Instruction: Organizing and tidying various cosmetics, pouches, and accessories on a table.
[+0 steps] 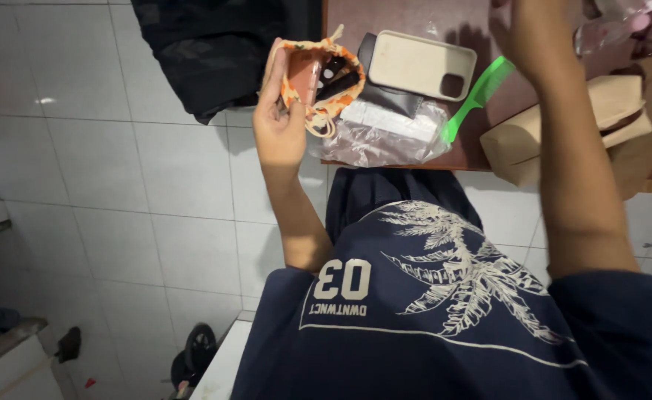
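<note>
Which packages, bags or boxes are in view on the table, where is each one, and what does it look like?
Drawstring pouch: held open by the left hand at the table's left edge; orange-and-cream pattern, dark items inside.
Clear plastic bag: on the table's near edge beside the pouch; crumpled, a white flat pack inside.
Cardboard box: right part of the table; plain brown, lid ajar.
Phone case: behind the plastic bag; beige, rounded rectangle.
No screens or signs visible.

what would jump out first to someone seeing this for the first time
The left hand holds open a small orange patterned drawstring pouch at the near edge of the dark table, with small dark items inside. Just right of it, a bright green comb stands out beside a phone in a cream case. The right hand is raised at the top of the view.
</note>
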